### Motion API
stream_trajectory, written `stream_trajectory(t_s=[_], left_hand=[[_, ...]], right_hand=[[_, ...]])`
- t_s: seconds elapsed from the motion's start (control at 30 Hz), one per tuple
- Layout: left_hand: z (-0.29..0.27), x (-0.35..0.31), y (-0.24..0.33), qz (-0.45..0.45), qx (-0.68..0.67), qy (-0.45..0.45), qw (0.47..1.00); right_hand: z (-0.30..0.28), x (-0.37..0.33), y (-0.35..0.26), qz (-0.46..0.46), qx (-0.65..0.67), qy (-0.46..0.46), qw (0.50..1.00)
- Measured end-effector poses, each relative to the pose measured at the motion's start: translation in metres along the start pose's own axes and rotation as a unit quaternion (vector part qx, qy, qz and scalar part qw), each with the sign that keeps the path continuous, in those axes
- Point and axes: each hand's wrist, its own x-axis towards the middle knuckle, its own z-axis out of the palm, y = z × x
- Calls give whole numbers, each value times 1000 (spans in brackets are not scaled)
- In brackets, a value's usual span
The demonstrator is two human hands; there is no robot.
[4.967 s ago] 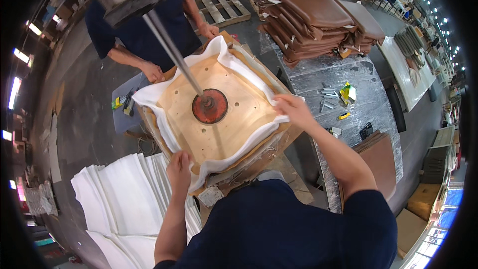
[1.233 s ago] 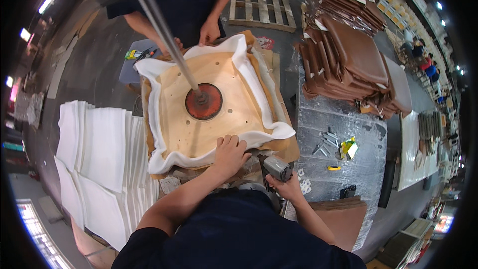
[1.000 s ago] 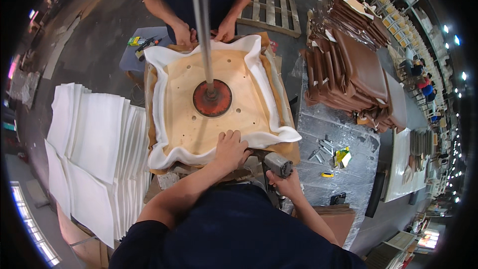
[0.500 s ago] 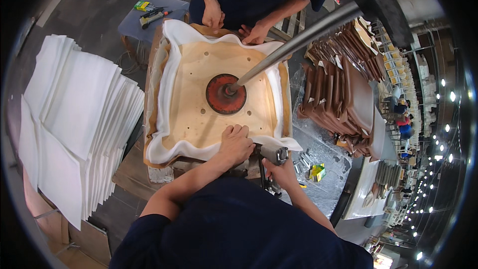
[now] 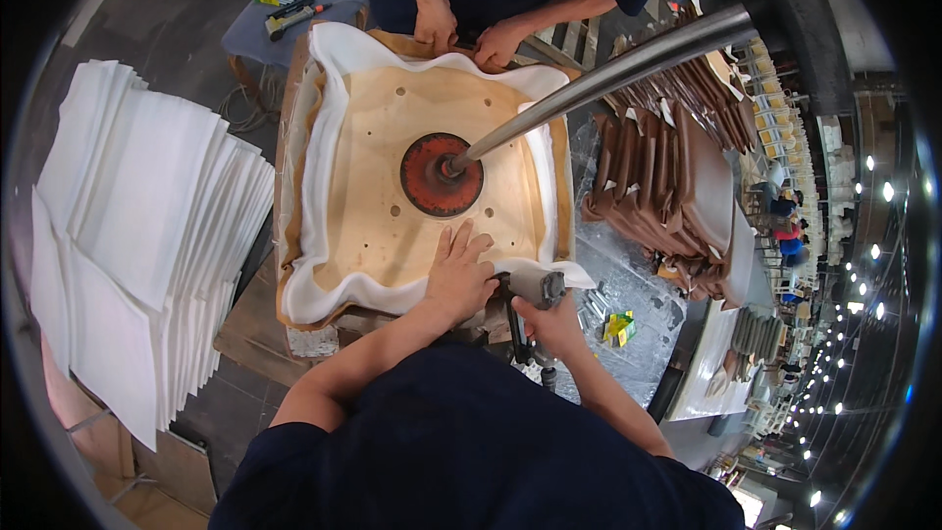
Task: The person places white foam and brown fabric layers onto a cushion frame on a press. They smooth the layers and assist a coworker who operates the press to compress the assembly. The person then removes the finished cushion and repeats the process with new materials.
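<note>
My left hand (image 5: 459, 273) lies at the near edge of a square wooden panel (image 5: 368, 177), its fingers stretched out over the wood. White padding (image 5: 329, 296) and a brown-tan cover (image 5: 302, 319) fold up around the panel's rim. My right hand (image 5: 555, 326) grips a grey and black staple gun (image 5: 536, 285), whose nose is at the padding's near edge beside my left hand. A round red and black press disc (image 5: 428, 194) on a slanting metal rod (image 5: 599, 77) sits on the middle of the panel. At the far edge, a co-worker's two hands (image 5: 437, 22) hold the cover.
White padding sheets (image 5: 137, 206) are stacked at the left. Brown covered cushions (image 5: 677, 177) are piled at the right. A stool (image 5: 334, 27) at the far left carries tools and a small box. A yellow-green box (image 5: 618, 328) lies beside loose staples on the right-hand surface.
My left fingers have stretched out farther onto the panel from a curled pose. The staple gun has shifted slightly. The co-worker's hands have moved closer together at the far edge.
</note>
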Motion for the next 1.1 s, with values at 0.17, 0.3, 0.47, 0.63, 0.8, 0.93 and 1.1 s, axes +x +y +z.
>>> stream_trajectory(t_s=[0.17, 0.3, 0.47, 0.63, 0.8, 0.93, 1.1], left_hand=[[2, 1, -4, 0, -20, 14, 1000], [-2, 0, -1, -6, -24, 6, 1000], [-2, 0, -1, -4, -20, 8, 1000], [5, 0, 0, 4, -21, 31, 999], [-4, 2, 8, 11, 22, 29, 999], [-37, 20, -30, -40, -223, 3, 974], [-167, -59, 9, -127, -174, -165, 962]], right_hand=[[1, -5, -5, 7, -39, -5, 999], [3, -2, -4, 9, -35, -2, 999], [5, -1, -8, 19, -44, 2, 999], [4, -2, -15, -8, -98, -6, 995], [4, 1, -5, -14, -83, 7, 996], [11, -16, 10, -47, -21, -3, 999], [37, -50, 58, -46, 78, 71, 993]])
